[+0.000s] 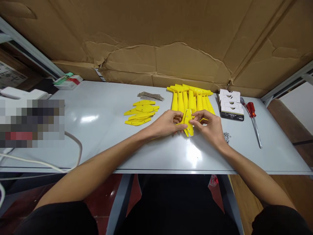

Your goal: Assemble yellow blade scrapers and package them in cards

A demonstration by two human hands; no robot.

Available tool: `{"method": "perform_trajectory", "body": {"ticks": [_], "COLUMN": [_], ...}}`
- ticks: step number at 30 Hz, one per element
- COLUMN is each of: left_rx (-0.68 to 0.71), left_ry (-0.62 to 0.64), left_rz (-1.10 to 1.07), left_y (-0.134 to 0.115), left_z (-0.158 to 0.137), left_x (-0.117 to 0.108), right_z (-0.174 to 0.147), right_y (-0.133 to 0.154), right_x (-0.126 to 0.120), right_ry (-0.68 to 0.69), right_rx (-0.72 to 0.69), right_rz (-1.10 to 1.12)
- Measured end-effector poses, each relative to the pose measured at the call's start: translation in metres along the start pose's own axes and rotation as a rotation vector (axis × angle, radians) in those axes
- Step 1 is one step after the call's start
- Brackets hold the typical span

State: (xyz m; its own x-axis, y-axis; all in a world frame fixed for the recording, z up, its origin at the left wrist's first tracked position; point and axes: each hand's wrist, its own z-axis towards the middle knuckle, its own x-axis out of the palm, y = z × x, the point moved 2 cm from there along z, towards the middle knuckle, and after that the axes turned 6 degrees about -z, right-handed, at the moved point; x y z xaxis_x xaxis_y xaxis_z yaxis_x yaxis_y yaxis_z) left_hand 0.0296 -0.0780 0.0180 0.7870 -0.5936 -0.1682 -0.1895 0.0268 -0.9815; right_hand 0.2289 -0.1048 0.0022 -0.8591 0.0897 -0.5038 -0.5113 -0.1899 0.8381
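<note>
In front of me a yellow plastic scraper (pixel 188 119) is held up on its side, with a blade's thin metal edge showing at its rim and small screws or holes on its plate. My left hand (pixel 169 124) is closed around it from the left, thumb lying across the plate. From the right, my right hand (pixel 207 124) pinches at the edge of the plate with thumb and forefinger; whether a small screw is between those fingers I cannot tell. Just behind both hands lie several yellow scraper handles (pixel 181 101). A small heap of screws (pixel 227 137) sits beside my right wrist.
Left of my hands lie loose yellow cover plates (pixel 140 115), with metal blades (pixel 150 96) behind. Stacked small boxes (pixel 231 106) and a red-handled screwdriver (pixel 254 120) are at right. A white cable (pixel 79 150) crosses the table (pixel 97 143) at left. Cardboard (pixel 156 39) walls the back.
</note>
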Motion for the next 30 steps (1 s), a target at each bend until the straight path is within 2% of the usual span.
{"method": "perform_trajectory", "body": {"ticks": [4, 10, 19, 30], "left_rx": [0.031, 0.026, 0.026, 0.068], "left_ry": [-0.001, 0.052, 0.003, 0.049], "left_rz": [-0.002, -0.047, 0.038, 0.073], "left_y": [-0.001, -0.010, -0.015, -0.008], "left_z": [0.000, -0.002, -0.005, -0.001], "left_x": [-0.001, 0.000, 0.001, -0.002], "right_z": [0.001, 0.002, -0.001, 0.000], "right_y": [-0.003, -0.010, -0.006, -0.005], "right_x": [0.000, 0.003, 0.006, -0.001], "right_ry": [0.008, 0.194, 0.158, 0.241], "right_rx": [0.009, 0.132, 0.129, 0.154], "right_rz": [0.008, 0.202, 0.165, 0.304]}}
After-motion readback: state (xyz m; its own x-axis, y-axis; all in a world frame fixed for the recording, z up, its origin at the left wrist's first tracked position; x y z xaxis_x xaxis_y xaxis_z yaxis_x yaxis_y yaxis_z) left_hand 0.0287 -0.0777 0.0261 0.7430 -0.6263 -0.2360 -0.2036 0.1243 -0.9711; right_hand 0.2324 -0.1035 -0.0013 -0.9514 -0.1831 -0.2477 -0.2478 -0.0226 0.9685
